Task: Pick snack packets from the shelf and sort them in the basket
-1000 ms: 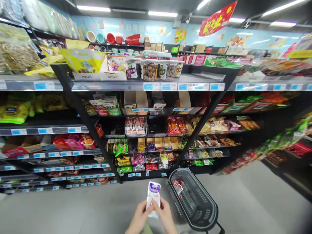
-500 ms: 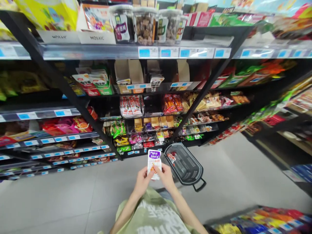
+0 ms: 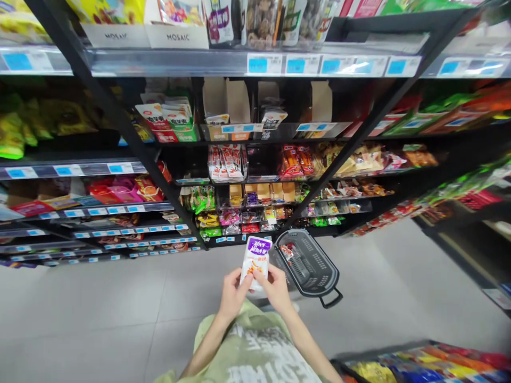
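A white and purple snack packet (image 3: 256, 259) is held upright in front of my body, its printed face toward me. My left hand (image 3: 232, 291) grips its lower left side with the thumb on the front. On the opposite side my right hand (image 3: 276, 287) pinches it the same way, both thumbs nearly meeting. The fingers behind the packet are mostly hidden. Just right of my hands, a dark grey shopping basket (image 3: 325, 260) stands on the floor with a few red and white packets (image 3: 287, 251) at its far left end.
Ahead stands a black shelf rack (image 3: 355, 138) with several tiers of packaged snacks. Red and white packets (image 3: 227, 162) fill one bin on it. Grey tiled floor (image 3: 191, 276) runs in front. At the lower right is another display of colourful packets (image 3: 423, 364).
My view has tilted down and moved nearer the shelves, so my shirt and forearms now show. Both hands keep hold of the packet, which appears slightly larger and more tilted now.
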